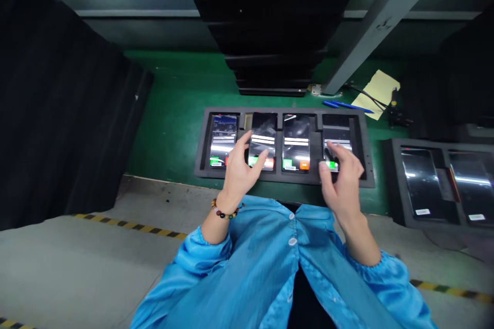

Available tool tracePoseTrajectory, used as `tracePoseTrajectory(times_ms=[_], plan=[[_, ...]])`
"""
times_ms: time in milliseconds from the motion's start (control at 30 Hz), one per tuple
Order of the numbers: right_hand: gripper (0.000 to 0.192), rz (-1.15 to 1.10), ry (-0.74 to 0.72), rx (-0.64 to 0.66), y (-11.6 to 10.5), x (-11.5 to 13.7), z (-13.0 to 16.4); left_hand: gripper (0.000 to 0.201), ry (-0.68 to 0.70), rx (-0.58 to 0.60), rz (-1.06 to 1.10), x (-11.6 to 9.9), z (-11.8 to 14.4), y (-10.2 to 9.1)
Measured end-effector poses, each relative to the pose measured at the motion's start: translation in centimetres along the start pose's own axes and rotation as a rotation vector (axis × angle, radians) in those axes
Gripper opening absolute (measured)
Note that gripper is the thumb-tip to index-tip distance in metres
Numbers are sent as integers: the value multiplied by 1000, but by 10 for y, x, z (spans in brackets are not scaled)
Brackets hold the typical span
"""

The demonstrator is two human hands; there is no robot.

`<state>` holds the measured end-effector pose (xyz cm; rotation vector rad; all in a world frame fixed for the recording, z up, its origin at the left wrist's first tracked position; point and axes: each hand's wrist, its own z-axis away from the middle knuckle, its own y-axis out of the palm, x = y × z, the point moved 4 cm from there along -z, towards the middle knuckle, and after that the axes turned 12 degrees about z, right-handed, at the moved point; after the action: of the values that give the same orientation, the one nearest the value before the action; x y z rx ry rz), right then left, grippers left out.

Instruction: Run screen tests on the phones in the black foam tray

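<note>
Dark grey moulded foam tray [200, 157] holding four glossy rectangular phones. Left hand [241, 172], fingers spread and released, touches the second phone [263, 139]; right hand [341, 180], likewise unclenched, touches the fourth phone [336, 133].

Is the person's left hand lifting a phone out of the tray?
No: the left hand rests fingertips on a phone lying flat in the tray.

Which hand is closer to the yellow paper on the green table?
The right hand. It rests on the rightmost phone in the tray, below and left of the yellow paper. The left hand sits over the second phone, farther left.
</note>
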<state>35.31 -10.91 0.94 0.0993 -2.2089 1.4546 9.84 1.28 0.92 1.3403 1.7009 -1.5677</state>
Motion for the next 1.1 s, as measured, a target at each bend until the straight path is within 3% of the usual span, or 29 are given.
tracePoseTrajectory(times_ms=[133, 267, 367, 467, 600, 733, 800, 933, 1100], plan=[[38, 33, -7, -67, -19, -35, 21, 52, 77, -55, -156, 3, -2, -22], [36, 54, -58, 15, -16, -36, 33, 47, 28, -167, -213, 23, -6, -59], [40, 21, -123, 29, -7, -10, 27, 50, -19, -216, -246, 44, -6, -84], [45, 1, -332, 161, 9, 27, 15, 54, -107, -226, -206, 66, -1, -99], [53, -54, -464, 201, 27, 68, 0, 57, -215, -220, 13, 89, 7, -104], [48, -77, -644, 313, 48, 105, -7, 63, -200, -167, 84, 96, 10, -105], [44, -66, -668, 351, 53, 112, -9, 68, -181, -117, 72, 97, 12, -107], [42, -138, -544, 226, 34, 86, -18, 72, -123, -33, -16, 96, 14, -111], [40, -42, -194, 16, -5, 1, -16, 66, -117, -40, -75, 95, 3, -113]])
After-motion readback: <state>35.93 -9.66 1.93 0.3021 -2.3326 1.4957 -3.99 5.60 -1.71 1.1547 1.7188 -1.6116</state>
